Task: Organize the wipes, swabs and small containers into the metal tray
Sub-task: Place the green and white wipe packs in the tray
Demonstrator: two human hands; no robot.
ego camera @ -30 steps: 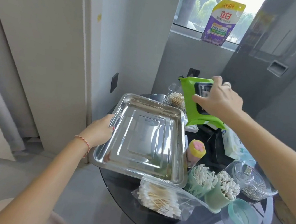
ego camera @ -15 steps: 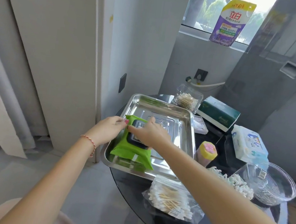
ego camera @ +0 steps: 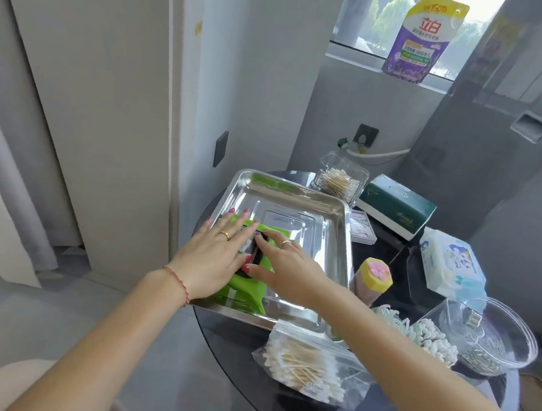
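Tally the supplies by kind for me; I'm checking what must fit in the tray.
Wipe or tissue packs: 3 (green pack in metal tray, dark green box, white-blue pack)
Swab holders: 4 (clear box, zip bag, two cups)
Total: 7

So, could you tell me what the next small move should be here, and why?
Probably lift the right hand off the green wipes pack and reach for the white wipes pack. The green pack already lies flat in the metal tray's near left corner under both flat hands, while the other items sit outside the tray.

Left hand [ego camera: 213, 255], right hand [ego camera: 284, 265] flat, fingers straight.
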